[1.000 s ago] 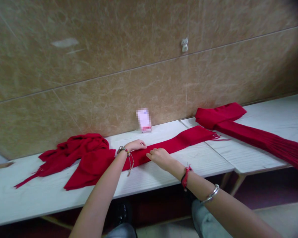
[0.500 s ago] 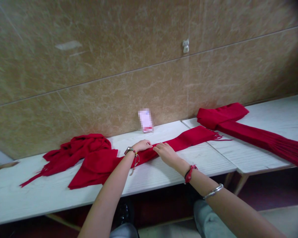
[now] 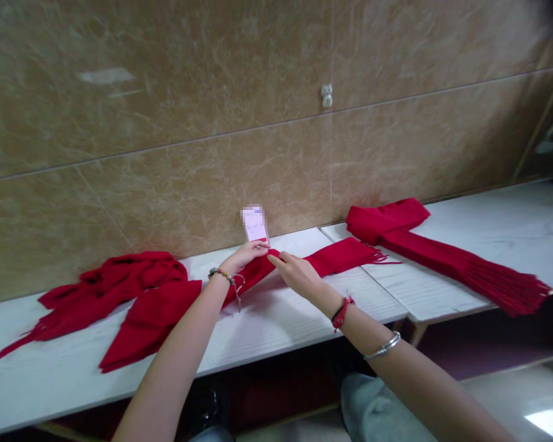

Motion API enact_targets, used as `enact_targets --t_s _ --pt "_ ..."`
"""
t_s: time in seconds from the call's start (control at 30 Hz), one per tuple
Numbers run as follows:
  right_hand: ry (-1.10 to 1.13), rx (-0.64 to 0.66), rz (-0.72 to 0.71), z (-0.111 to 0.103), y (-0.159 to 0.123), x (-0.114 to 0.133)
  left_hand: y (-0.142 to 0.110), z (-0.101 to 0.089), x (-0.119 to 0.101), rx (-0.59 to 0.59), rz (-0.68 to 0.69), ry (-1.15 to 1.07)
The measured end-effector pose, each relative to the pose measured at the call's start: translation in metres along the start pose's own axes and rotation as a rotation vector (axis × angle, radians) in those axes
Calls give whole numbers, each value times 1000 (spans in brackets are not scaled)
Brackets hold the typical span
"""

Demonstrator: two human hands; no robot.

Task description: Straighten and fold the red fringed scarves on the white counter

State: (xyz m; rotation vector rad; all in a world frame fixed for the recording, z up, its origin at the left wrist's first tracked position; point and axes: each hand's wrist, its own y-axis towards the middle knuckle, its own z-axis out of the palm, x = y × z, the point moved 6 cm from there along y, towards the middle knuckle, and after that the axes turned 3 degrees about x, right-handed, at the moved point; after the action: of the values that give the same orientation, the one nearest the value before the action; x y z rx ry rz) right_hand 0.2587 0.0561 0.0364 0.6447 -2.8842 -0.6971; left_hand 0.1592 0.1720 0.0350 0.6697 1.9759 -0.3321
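Observation:
A long red scarf (image 3: 334, 258) lies folded into a band across the white table, its fringe pointing right. My left hand (image 3: 245, 255) grips the band's far edge near the middle. Close by on the right, my right hand (image 3: 295, 273) pinches the same scarf, its fingertips partly hidden in the cloth. Between my hands the band is raised a little off the tabletop. The scarf's wider left part (image 3: 154, 319) spreads flat beside my left forearm.
Another red scarf (image 3: 115, 282) is bunched up at the left. A third, folded with a bend, the right scarf (image 3: 447, 261), lies across the right table. A phone-like card with a pink-white face (image 3: 255, 226) leans on the marble wall (image 3: 188, 184). The white table (image 3: 276, 331) has a front edge near my legs.
My hands have lifted the middle of the scarf slightly, and the left hand has moved toward the wall. The whole view has shifted, so things appear farther left.

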Motion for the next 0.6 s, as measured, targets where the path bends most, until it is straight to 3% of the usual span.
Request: enact_targets --t_s 0.17,0.27,0.33,0.43,0.5,0.6 --pt "62 -172 99 -49 8 -47 38 10 -74 5 71 -154" --pt "26 -250 45 -78 4 -87 68 34 -116 65 114 -142" --pt "-57 -220 -11 -89 -4 -114 88 57 -133 118 133 -112" --pt "-245 -68 -49 -83 -24 -156 118 99 -139 149 148 57" --pt "-340 22 -59 -66 -41 -182 134 127 -133 122 161 280" --pt "-373 118 -72 -33 -66 -208 144 163 -113 114 154 389"
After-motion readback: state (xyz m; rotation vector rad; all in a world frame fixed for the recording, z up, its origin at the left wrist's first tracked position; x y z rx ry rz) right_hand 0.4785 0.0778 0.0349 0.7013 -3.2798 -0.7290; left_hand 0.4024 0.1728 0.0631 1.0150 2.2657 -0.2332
